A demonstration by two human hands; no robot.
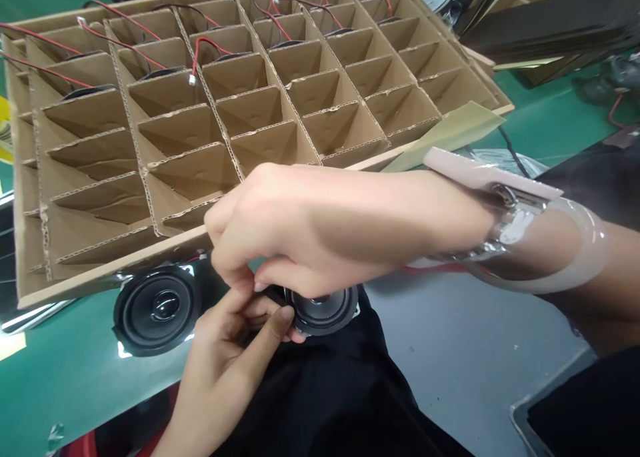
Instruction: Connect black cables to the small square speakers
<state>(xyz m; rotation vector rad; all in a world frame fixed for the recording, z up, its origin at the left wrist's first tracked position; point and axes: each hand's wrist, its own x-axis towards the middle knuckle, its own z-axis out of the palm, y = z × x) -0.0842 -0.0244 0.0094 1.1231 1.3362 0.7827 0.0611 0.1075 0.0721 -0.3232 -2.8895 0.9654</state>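
A round black speaker (325,312) is held low over my lap, its left edge gripped by my left hand (235,350) with the thumb on the rim. My right hand (295,230) bends over the top of it and hides its upper part. The right thumb and fingers pinch together beside the left fingertips; whatever they hold is too small or hidden to tell. To the left, a second black speaker (159,310) lies face up on the green table (95,383).
A cardboard box with dividers (260,107) spans the table beyond my hands. Several speakers with red and black wires (210,41) sit in its rear compartments. A yellowish sheet (450,133) lies at its right corner. Dark flat pieces (540,27) are stacked at the far right.
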